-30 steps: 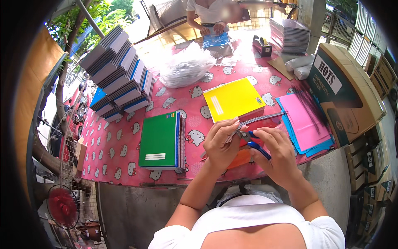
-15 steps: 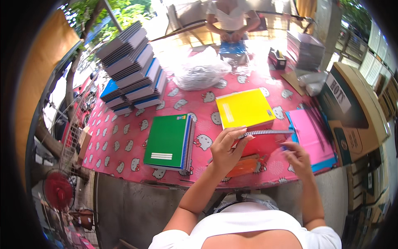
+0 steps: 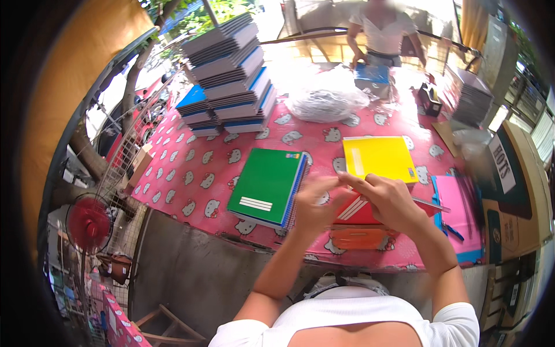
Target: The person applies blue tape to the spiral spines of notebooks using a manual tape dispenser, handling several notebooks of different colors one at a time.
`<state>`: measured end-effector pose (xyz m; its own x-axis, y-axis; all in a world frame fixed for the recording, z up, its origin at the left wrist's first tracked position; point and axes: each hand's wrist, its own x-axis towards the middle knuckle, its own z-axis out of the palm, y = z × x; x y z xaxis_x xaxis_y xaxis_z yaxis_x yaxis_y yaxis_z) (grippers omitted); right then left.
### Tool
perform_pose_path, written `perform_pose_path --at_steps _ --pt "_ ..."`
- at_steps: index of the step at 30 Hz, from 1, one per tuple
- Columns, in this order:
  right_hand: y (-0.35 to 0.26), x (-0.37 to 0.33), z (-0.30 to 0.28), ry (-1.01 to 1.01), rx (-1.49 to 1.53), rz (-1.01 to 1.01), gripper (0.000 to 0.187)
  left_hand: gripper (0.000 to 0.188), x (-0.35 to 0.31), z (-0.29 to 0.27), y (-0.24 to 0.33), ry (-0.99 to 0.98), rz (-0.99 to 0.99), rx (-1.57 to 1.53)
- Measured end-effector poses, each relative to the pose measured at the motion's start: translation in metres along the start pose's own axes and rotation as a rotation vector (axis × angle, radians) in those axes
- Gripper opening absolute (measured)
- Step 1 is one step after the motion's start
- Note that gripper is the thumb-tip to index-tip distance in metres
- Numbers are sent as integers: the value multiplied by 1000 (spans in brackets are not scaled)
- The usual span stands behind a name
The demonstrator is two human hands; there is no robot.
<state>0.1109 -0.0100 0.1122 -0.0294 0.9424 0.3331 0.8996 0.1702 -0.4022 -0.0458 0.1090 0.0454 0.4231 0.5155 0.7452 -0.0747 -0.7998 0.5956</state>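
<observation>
Hands: two, raised close together over the near side of the table.
Left hand: one, blurred, between the green and red notebooks; thumb and fingers stand apart.
Right hand: one, above the red notebook, index finger stretched toward the left hand; whether its fingertips meet the left hand's, or pinch anything, cannot be told.
Red notebook: one, flat beneath the right hand and partly hidden by it, with white lines on its cover.
Coil: one, showing to the right of the right hand, its tip near the pink sheet.
Orange item: one, at the near edge of the red notebook; its kind is unclear.
Pliers: one pair, blue-handled, lying on the pink sheet, with blue sheets beneath.
Green notebook: one on top of a small pile, left of the left hand.
Yellow notebook: one, just beyond the red.
Tall stacks: two, one far left, one far right; notebooks too many to count.
Plastic heap: one, at the far side.
Co-worker: one, standing across the table behind one blue item.
</observation>
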Motion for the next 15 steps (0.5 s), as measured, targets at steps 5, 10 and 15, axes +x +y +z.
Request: perform_pose_path --at_steps 5,10,15 --pt "19 87 -4 744 822 30 29 59 -69 -143 -138 801 -625 109" --pt "89 192 164 626 912 262 41 78 -143 -169 -213 882 -792 -138" --pt "129 188 269 232 259 155 39 78 -135 -148 -210 865 -709 -139"
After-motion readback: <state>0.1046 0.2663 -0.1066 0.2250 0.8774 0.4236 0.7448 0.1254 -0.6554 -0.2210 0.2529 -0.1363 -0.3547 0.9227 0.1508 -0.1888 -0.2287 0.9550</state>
